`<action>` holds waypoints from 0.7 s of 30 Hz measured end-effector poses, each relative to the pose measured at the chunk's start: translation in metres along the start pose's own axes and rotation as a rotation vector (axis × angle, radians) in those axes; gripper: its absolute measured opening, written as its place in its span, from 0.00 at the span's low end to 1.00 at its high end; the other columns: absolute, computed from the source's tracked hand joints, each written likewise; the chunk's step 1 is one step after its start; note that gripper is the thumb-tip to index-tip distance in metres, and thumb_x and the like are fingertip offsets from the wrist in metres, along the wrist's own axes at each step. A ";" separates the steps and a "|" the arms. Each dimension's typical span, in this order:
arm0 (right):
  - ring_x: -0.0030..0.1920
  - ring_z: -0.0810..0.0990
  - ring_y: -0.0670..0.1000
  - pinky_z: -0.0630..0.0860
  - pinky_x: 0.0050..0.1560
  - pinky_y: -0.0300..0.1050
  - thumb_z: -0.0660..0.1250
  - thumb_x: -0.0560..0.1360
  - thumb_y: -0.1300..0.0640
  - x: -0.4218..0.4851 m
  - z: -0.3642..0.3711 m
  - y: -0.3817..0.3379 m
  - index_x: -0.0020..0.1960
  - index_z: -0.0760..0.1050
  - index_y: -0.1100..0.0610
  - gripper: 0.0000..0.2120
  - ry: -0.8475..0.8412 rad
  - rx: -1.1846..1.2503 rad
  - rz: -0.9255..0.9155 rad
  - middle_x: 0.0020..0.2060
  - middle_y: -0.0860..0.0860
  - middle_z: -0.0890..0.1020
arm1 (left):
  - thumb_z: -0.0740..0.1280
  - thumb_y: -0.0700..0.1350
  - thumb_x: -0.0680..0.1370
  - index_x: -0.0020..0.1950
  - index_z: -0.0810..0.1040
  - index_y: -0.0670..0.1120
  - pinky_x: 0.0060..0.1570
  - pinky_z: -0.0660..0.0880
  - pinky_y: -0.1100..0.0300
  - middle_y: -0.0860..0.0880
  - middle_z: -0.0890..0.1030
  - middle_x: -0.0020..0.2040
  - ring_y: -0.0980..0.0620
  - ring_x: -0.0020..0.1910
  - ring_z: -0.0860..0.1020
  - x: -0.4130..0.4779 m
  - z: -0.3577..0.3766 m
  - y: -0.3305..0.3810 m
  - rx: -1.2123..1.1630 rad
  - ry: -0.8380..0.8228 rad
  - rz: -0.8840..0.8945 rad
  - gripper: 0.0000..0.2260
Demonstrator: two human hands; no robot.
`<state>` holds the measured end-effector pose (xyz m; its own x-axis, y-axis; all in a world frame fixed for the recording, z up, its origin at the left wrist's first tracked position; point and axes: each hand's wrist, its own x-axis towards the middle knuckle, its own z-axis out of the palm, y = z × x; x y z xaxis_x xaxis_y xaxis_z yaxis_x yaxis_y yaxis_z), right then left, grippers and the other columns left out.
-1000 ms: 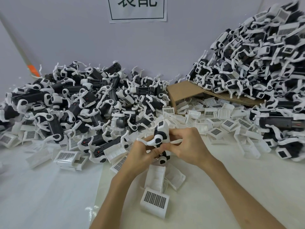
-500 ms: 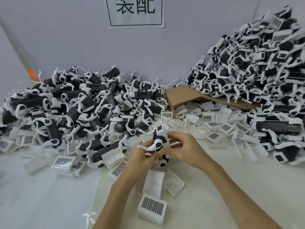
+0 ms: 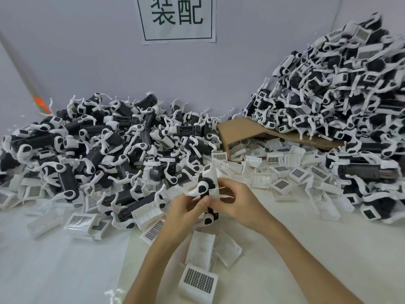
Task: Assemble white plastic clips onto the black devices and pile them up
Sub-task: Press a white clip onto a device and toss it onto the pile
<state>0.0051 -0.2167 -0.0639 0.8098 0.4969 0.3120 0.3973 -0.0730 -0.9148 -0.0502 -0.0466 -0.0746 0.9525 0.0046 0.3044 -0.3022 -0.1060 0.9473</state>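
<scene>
Held above table centre: black device (image 3: 206, 181), upright, long axis running 12 to 6 o'clock. At its 8 o'clock, left hand (image 3: 186, 207), fingers curled round the lower body. At its 3 o'clock, right hand (image 3: 241, 205), thumb and fingers pinching the white clip (image 3: 213, 187) against the device's side (seating not verifiable). Noted at 2 o'clock: taller pile (image 3: 341, 95), nearer the right hand.

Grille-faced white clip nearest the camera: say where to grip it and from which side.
Probably pinch the grille-faced clip across its left and right side walls, coming down from above: it lies flat, grille up, both walls bare, while its far edge butts against another white clip.
</scene>
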 end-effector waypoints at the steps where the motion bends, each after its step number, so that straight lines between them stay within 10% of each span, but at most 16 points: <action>1: 0.57 0.84 0.48 0.79 0.60 0.48 0.76 0.74 0.57 0.000 -0.001 0.000 0.62 0.79 0.53 0.18 -0.003 0.011 0.005 0.54 0.48 0.86 | 0.68 0.49 0.79 0.54 0.84 0.47 0.43 0.79 0.65 0.45 0.87 0.48 0.51 0.49 0.85 0.000 -0.001 0.001 -0.036 -0.003 0.005 0.09; 16: 0.49 0.85 0.45 0.80 0.55 0.43 0.80 0.68 0.60 -0.004 0.007 -0.006 0.52 0.81 0.42 0.18 0.086 -0.104 -0.059 0.47 0.45 0.86 | 0.72 0.42 0.75 0.52 0.86 0.52 0.44 0.81 0.60 0.46 0.87 0.47 0.48 0.48 0.86 -0.001 -0.005 0.009 -0.224 -0.019 -0.016 0.09; 21: 0.45 0.84 0.44 0.81 0.50 0.39 0.82 0.65 0.58 -0.006 0.015 -0.007 0.54 0.85 0.54 0.18 0.183 -0.222 -0.193 0.42 0.49 0.84 | 0.72 0.41 0.73 0.50 0.87 0.53 0.41 0.80 0.62 0.48 0.87 0.44 0.51 0.45 0.85 -0.001 -0.008 0.010 -0.204 -0.014 0.017 0.10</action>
<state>-0.0093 -0.2061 -0.0638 0.7666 0.3582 0.5330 0.6186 -0.1893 -0.7625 -0.0542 -0.0398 -0.0649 0.9472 -0.0090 0.3205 -0.3181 0.0980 0.9430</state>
